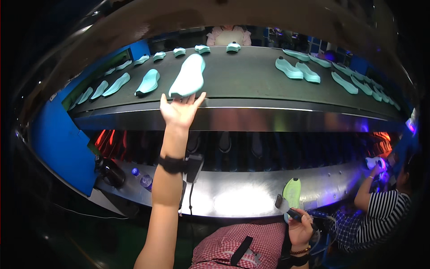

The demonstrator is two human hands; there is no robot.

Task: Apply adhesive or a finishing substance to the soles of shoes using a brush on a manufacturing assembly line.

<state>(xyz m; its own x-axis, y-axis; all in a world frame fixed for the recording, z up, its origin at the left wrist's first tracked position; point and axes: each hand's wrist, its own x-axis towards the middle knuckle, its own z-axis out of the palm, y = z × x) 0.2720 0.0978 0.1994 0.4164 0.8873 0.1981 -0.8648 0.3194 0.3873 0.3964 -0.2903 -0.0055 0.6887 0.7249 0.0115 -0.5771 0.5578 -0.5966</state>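
Observation:
My left hand [180,111] reaches far forward to the edge of the dark belt, palm up. Its fingers are under the near end of a mint-green shoe sole [190,74], which tilts up at the belt's edge; thumb and little finger spread to the sides. Low at the right, my right hand [301,229] is closed around the dark handle of a flat brush [286,207]. The brush head points up and left, beside a yellow-green shoe sole [292,193] lying on the metal ledge. Whether the bristles touch that sole, I cannot tell.
Several mint soles [148,82] line the belt [242,76]. Red heater light glows beneath it. A dark kettle [110,172] and a bottle [145,181] stand on the ledge [224,193] at left. A person in a striped shirt [385,210] works at right; another person [228,36] is across the belt.

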